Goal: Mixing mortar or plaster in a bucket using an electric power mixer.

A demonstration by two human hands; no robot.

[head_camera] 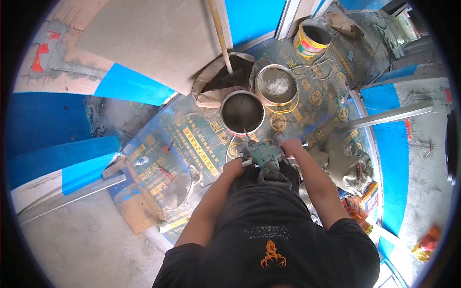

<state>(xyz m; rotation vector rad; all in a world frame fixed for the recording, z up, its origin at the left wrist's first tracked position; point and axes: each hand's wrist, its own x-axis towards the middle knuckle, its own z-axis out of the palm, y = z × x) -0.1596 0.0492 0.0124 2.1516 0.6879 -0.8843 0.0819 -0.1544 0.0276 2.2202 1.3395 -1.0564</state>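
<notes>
A green electric paddle mixer (264, 154) is held in front of my body. My left hand (234, 167) is closed around its pale side handle, and my right hand (292, 148) grips the other side. The mixer's shaft (245, 133) runs forward over the rim of a round bucket (222, 117) and down into grey-brown material, where its lower end is hidden. Right beside that bucket stands a second bucket (296, 99) filled with grey, lumpy mortar. An open paper sack (203, 99) of dark powder sits behind, with a wooden-handled shovel (218, 32) standing in it.
A yellow bucket (309, 50) and a loose cable (320, 70) lie at the back right. Stuffed sacks (347, 165) and orange boxes (365, 201) are by my right side. A round fan (177, 190) and cardboard (135, 201) lie on the left. Printed sheeting (201, 140) covers the floor.
</notes>
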